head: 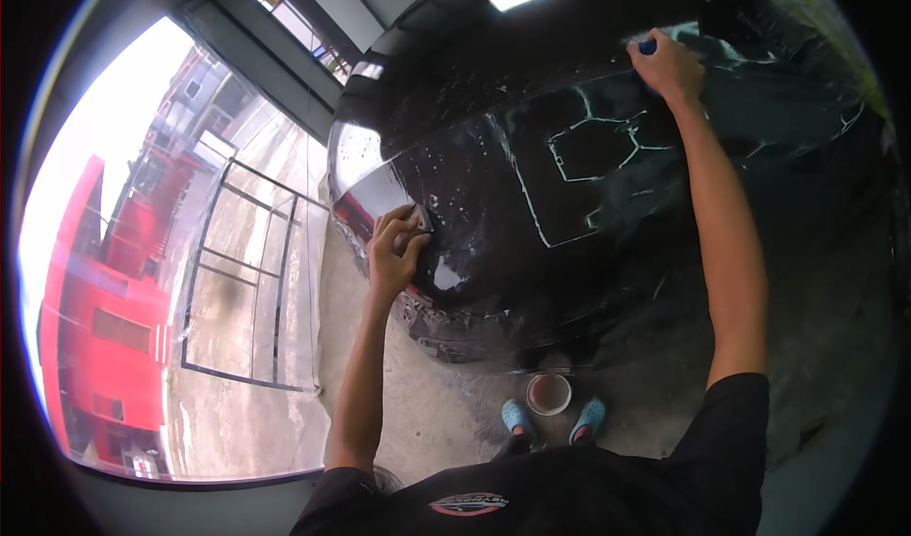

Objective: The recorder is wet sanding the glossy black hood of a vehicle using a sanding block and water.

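Note:
A glossy black car body panel (pixel 484 180) curves in front of me, wet with droplets and smears. My left hand (pixel 395 251) pinches a small greyish pad (pixel 421 219) against the panel's left side; its exact kind is unclear. Farther off at the upper right, my right hand (pixel 669 70) grips a blue block (pixel 648 47), mostly hidden by the fingers, on the panel. Pale greenish-white residue lines (pixel 523 187) run over the black surface between my hands, some forming a closed many-sided outline.
A bucket (pixel 549 394) with reddish-brown contents stands on the concrete floor (pixel 434 408) between my feet in light blue clogs (pixel 516 416). Leftward are clear sheeting, a dark metal frame (pixel 277 280) and a red structure (pixel 107 337) beyond. A dark shape (pixel 733 2) at upper right is unclear.

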